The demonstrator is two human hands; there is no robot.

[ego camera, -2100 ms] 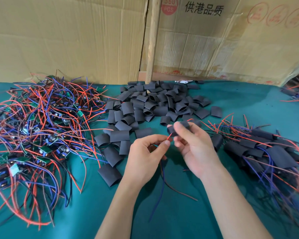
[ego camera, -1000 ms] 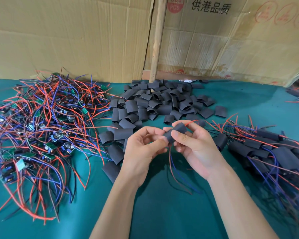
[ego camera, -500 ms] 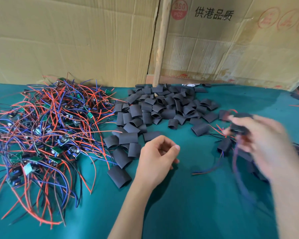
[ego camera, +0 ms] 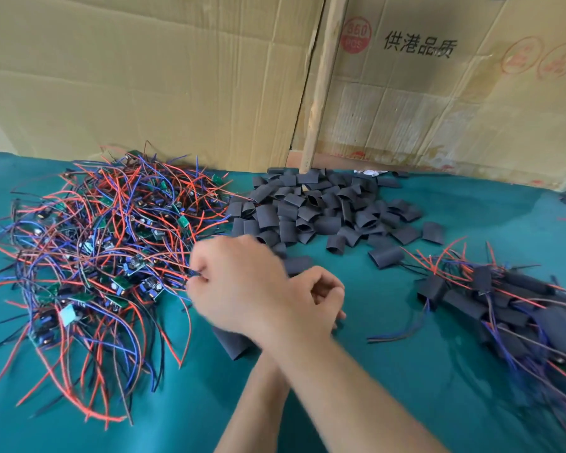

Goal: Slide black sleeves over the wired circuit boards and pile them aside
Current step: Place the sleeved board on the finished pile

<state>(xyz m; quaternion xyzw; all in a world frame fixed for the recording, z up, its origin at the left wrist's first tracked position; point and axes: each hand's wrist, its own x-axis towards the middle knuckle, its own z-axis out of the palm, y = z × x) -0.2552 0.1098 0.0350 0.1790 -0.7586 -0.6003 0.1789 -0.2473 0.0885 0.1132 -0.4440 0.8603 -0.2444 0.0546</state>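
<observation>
Many boards [ego camera: 89, 256] unsleeved, tangled heap left of frame | sleeves [ego camera: 321, 210] piled top centre | done pile [ego camera: 504, 305] right, smaller | right hand [ego camera: 242, 289] crosses to heap, fingers pinching a wire, judged next pick | left hand [ego camera: 324, 299] loosely curled, empty, on table [ego camera: 389, 387].

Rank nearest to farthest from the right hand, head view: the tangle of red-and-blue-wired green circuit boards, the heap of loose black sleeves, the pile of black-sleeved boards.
1. tangle of wired green circuit boards, on the left: the right hand pinches its wires.
2. heap of loose black sleeves, just behind the hand.
3. pile of black-sleeved boards, far right.
</observation>
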